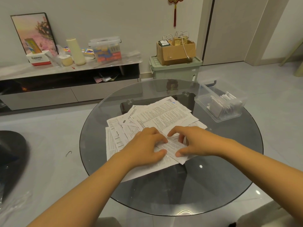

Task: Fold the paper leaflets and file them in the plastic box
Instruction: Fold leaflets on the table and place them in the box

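Both forearms reached over the glass table [221, 185]; the left hand [146, 146] pinned a small leaflet [173, 147] atop the loose pile [157, 118], seemingly steadying it, while the right hand [193, 141] pinched its creased edge, fingertips partly hidden; farther right, the plastic box [203, 104] held folded sheets, their count unclear

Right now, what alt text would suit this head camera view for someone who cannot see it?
Two bare hands, left hand and right hand, fold a paper leaflet atop a pile of leaflets on a round glass table; a clear plastic box holding folded leaflets sits far right.
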